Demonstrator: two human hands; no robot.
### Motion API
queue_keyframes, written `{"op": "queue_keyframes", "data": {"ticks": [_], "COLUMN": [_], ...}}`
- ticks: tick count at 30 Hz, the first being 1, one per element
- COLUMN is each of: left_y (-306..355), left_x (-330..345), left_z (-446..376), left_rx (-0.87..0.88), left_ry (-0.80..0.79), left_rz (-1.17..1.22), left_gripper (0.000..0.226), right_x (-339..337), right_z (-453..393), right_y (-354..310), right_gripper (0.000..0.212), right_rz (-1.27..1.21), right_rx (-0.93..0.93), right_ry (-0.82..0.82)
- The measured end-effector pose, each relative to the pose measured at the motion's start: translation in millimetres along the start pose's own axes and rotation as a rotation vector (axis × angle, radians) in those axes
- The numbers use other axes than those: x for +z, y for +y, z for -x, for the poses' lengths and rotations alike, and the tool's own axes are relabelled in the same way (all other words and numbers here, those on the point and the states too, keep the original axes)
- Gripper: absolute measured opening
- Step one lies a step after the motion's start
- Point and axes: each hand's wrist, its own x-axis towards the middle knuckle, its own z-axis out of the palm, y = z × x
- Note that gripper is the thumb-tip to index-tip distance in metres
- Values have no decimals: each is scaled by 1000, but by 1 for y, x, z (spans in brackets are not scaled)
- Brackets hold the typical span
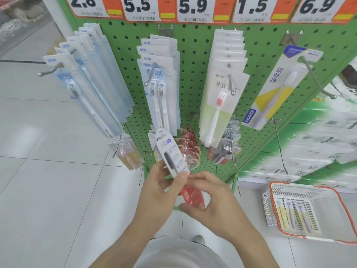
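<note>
My left hand [160,190] pinches a small white blister pack [171,154] with a dark item in it, held upright in front of the low hooks of a green pegboard [195,74]. My right hand [208,200] sits just to the right, its fingers curled round a red pack [193,196] that shows between thumb and fingers. The two hands nearly touch. More red packs [190,147] hang on the hook right behind them.
Toothbrush packs hang in rows on long metal hooks [50,69] that stick out toward me. Bare hooks [236,175] jut out low down. A white basket with an orange rim [336,192] stands on the tiled floor at right, holding toothbrush packs.
</note>
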Motion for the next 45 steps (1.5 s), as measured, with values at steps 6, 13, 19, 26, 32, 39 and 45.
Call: {"op": "queue_keyframes", "data": {"ticks": [6,13,19,26,32,39,45], "left_y": [7,7,5,3,2,2,4], "left_x": [-15,-30,-37,-41,-38,-38,-34], "left_z": [-10,-13,-14,-19,-22,-21,-14], "left_rx": [-48,-102,-124,-135,-81,-78,-53], "left_ry": [32,-21,-74,-36,25,70,42], "left_rz": [154,231,134,118,75,77,100], "left_gripper": [25,29,25,34,34,38,32], "right_x": [1,-5,-2,7,8,4,1], "right_z": [1,-2,0,3,8,9,15], "right_y": [-2,0,2,4,5,3,-2], "right_gripper": [43,51,37,36,36,35,26], "right_rz": [-41,-540,-639,-749,-759,-744,-746], "right_rx": [-36,372,321,322,385,405,417], "right_ry": [155,-97,-214,-294,-337,-361,-303]}}
